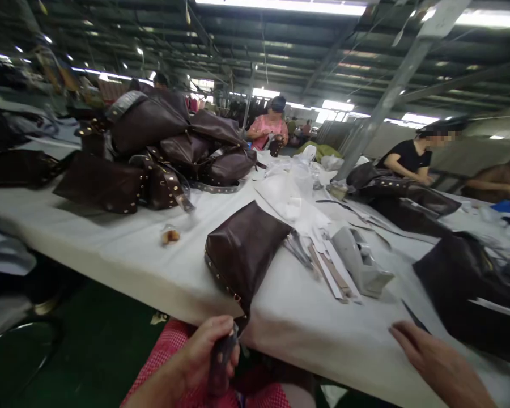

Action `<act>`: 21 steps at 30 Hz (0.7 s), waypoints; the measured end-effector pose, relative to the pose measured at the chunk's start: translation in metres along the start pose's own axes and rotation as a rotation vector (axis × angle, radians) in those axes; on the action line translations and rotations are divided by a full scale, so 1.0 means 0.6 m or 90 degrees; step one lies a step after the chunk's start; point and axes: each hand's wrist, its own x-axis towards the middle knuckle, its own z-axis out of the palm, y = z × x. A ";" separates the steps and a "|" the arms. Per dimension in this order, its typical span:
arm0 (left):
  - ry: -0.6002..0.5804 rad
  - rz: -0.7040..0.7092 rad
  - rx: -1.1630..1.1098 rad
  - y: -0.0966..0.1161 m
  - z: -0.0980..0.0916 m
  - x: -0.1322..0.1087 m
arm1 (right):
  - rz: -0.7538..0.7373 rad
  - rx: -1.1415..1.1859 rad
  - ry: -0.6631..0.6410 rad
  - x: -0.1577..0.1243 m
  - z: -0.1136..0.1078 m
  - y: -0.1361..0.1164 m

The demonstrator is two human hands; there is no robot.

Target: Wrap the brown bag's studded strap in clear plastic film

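Note:
My left hand (215,351) is closed round the dark brown strap (219,368) of a leather bag, below the table's front edge. The bag (249,246) lies on the white-covered table just beyond that hand, with brass-coloured studs along its lower seam. My right hand (436,360) is over the table's near right part, its visible fingers stretched to the left. Right behind its fingers shows a dark, narrow, pointed thing (414,317); whether they touch it I cannot tell.
A pile of brown studded bags (153,124) covers the far left of the table. A grey tape dispenser (361,263) stands beside paper strips (334,266). Dark leather (471,289) lies at the right. Clear plastic (297,181) is heaped mid-table. Several people work beyond.

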 end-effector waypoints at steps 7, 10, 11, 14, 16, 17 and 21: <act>-0.029 -0.039 0.009 -0.006 0.022 0.025 | 0.038 0.642 -0.433 -0.130 0.148 -0.281; -0.026 -0.017 0.031 -0.005 0.028 0.026 | 0.035 0.749 -0.401 -0.123 0.177 -0.341; -0.016 -0.001 0.027 -0.004 0.025 0.026 | 0.016 0.762 -0.397 -0.112 0.177 -0.359; 0.027 0.064 -0.034 0.009 0.005 0.025 | -0.053 0.754 -0.372 -0.064 0.165 -0.422; 0.071 0.075 -0.122 0.027 -0.015 0.028 | -0.080 0.746 -0.338 -0.026 0.161 -0.468; 0.093 0.070 -0.182 0.039 -0.027 0.030 | -0.087 0.750 -0.329 -0.008 0.161 -0.491; 0.129 0.048 -0.365 0.085 -0.069 0.035 | -0.086 0.782 -0.370 0.016 0.174 -0.551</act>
